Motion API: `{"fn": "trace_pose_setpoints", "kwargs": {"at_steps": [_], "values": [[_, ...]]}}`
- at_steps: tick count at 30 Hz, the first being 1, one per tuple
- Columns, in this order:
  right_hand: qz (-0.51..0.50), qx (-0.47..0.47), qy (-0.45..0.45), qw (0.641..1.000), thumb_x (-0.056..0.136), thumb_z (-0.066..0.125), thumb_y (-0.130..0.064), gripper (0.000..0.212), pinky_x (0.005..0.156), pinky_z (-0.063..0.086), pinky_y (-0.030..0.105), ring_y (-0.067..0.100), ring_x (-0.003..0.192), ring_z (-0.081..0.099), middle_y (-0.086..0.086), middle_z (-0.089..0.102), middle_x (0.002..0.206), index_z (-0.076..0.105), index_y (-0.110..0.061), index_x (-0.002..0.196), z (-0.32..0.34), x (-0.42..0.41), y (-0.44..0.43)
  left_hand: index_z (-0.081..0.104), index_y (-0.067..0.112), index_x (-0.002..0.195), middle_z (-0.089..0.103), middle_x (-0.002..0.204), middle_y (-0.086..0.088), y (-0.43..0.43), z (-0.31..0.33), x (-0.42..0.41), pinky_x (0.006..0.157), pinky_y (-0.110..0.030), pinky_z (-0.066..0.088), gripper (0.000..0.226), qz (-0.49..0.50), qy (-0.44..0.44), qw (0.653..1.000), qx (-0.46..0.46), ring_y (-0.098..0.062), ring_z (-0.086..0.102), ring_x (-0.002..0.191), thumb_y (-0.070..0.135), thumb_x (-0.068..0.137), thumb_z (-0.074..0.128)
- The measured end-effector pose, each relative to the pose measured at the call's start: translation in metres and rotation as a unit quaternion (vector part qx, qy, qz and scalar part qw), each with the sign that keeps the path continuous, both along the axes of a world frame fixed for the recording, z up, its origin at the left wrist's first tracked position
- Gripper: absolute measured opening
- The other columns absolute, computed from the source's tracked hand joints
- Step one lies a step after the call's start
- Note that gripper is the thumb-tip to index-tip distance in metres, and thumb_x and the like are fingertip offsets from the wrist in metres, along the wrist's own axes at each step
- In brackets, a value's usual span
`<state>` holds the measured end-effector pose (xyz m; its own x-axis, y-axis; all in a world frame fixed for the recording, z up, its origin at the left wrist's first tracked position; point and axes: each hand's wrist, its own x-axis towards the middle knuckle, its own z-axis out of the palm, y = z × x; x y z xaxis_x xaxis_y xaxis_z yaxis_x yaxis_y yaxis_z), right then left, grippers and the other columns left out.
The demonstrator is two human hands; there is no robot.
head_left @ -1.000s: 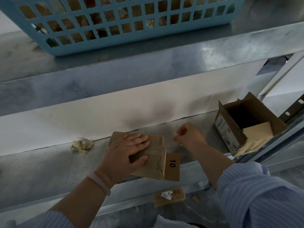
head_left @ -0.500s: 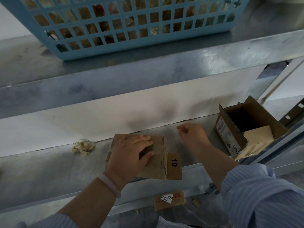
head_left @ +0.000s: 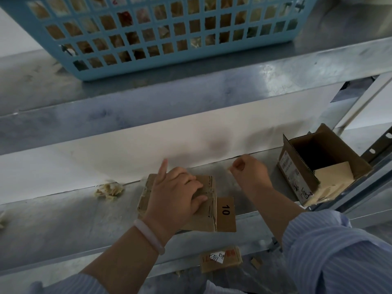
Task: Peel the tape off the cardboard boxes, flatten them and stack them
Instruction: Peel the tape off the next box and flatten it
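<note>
Well off to the left of my left hand, a crumpled wad of tape [head_left: 109, 189] is lying on the metal shelf [head_left: 63, 219], out of the way of the cardboard. My left hand [head_left: 176, 194] is bearing down on the flattened boxes [head_left: 209, 213], with its fingers bent over the top sheet and the forefinger sticking up clear of it. I think I am pinning the stack so the springy cardboard does not open again or slide off the shelf lip. I cannot tell whether the bent fingers are also gripping an edge. The stack itself is sitting under and just to the right of that hand, and a flap marked 10 [head_left: 226, 213] is poking out on the side toward my right hand. My right hand [head_left: 250, 172] is hovering above the shelf, apart from the stack, and is curling in with the thumb against the forefinger. Anything pinched there is too small to make out. To the right of that hand an open box [head_left: 297, 166] is waiting, unflattened, with a loose flap hanging out of its mouth, and I judge it to be the next one to handle.
</note>
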<state>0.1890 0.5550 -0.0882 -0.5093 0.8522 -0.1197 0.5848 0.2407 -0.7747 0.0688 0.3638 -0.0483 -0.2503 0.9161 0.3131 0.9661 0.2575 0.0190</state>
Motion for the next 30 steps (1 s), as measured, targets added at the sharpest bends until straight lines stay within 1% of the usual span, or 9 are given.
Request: {"fn": "trace_pose_setpoints", "kwargs": {"at_steps": [5,9,13,18,20,22,25,27,30], "values": [[-0.017,-0.007,0.015,1.000,0.093,0.063,-0.019,0.005,0.052,0.039,0.016,0.003,0.069,0.054,-0.003,0.063,0.083,0.059,-0.018,0.092,-0.002,0.001,0.005,0.072,0.032,0.092,0.066,0.098,0.015,0.005,-0.003,0.001,0.083,-0.037,0.049,0.026,-0.078,-0.028,0.997,0.004,-0.014,0.060,0.091,0.043,0.088,0.049],[0.020,-0.029,-0.003,0.999,0.097,0.052,-0.006,0.033,0.075,0.044,0.018,0.013,0.092,0.061,0.004,0.066,0.116,0.063,-0.018,0.126,-0.007,-0.003,0.012,0.072,0.025,0.086,0.066,0.088,0.010,0.008,-0.004,0.001,0.066,-0.036,0.052,0.024,-0.109,-0.018,0.994,0.007,-0.016,0.061,0.079,0.035,0.091,0.051],[0.086,-0.013,-0.074,0.994,0.095,0.049,-0.003,0.038,0.086,0.041,0.019,0.021,0.111,0.057,0.011,0.059,0.130,0.062,-0.015,0.129,-0.009,-0.007,0.013,0.070,0.020,0.081,0.065,0.084,0.007,0.010,-0.005,0.003,0.061,-0.036,0.051,0.023,-0.128,-0.011,0.992,0.022,-0.018,0.060,0.075,0.029,0.091,0.052],[0.020,-0.013,-0.010,1.000,0.088,0.064,-0.011,0.017,0.060,0.044,0.022,0.016,0.079,0.059,-0.001,0.061,0.087,0.055,-0.021,0.099,-0.010,-0.005,0.013,0.070,0.019,0.079,0.065,0.081,0.007,0.009,-0.004,0.005,0.057,-0.033,0.051,0.020,-0.106,-0.023,0.993,0.038,-0.017,0.060,0.071,0.028,0.088,0.055],[0.029,-0.010,-0.023,0.999,0.088,0.067,-0.019,0.007,0.064,0.049,0.024,0.014,0.079,0.060,-0.002,0.064,0.085,0.061,-0.020,0.089,-0.009,-0.007,0.014,0.071,0.020,0.080,0.065,0.081,0.008,0.008,-0.004,0.005,0.057,-0.032,0.052,0.019,-0.104,-0.029,0.993,0.036,-0.016,0.061,0.071,0.029,0.088,0.056],[0.050,-0.010,-0.039,0.998,0.093,0.061,-0.025,0.018,0.071,0.051,0.029,0.017,0.076,0.062,0.002,0.067,0.081,0.068,-0.015,0.080,-0.008,-0.009,0.014,0.071,0.022,0.082,0.066,0.083,0.010,0.008,-0.003,0.004,0.059,-0.031,0.052,0.017,-0.100,-0.038,0.994,0.031,-0.014,0.061,0.072,0.030,0.088,0.057],[0.053,-0.017,-0.029,0.998,0.096,0.056,-0.015,0.016,0.078,0.050,0.023,0.016,0.084,0.063,0.001,0.069,0.091,0.072,-0.015,0.093,-0.009,-0.008,0.012,0.072,0.024,0.084,0.066,0.085,0.012,0.007,-0.002,0.004,0.060,-0.027,0.050,0.014,-0.097,-0.048,0.994,0.025,-0.011,0.061,0.075,0.031,0.087,0.059],[0.037,-0.012,-0.006,0.999,0.090,0.064,-0.009,0.014,0.065,0.043,0.012,0.011,0.079,0.060,-0.005,0.064,0.086,0.068,-0.022,0.090,-0.010,-0.004,0.010,0.072,0.026,0.086,0.066,0.087,0.014,0.007,-0.003,0.003,0.061,-0.027,0.051,0.015,-0.092,-0.054,0.994,0.022,-0.010,0.061,0.076,0.032,0.088,0.059],[0.008,-0.010,-0.002,1.000,0.086,0.071,-0.020,0.011,0.056,0.039,0.016,0.008,0.071,0.056,-0.006,0.061,0.080,0.062,-0.024,0.081,-0.011,-0.001,0.013,0.073,0.026,0.088,0.067,0.088,0.014,0.005,-0.004,0.004,0.062,-0.027,0.052,0.016,-0.086,-0.065,0.994,0.024,-0.009,0.062,0.077,0.033,0.089,0.058]]}}
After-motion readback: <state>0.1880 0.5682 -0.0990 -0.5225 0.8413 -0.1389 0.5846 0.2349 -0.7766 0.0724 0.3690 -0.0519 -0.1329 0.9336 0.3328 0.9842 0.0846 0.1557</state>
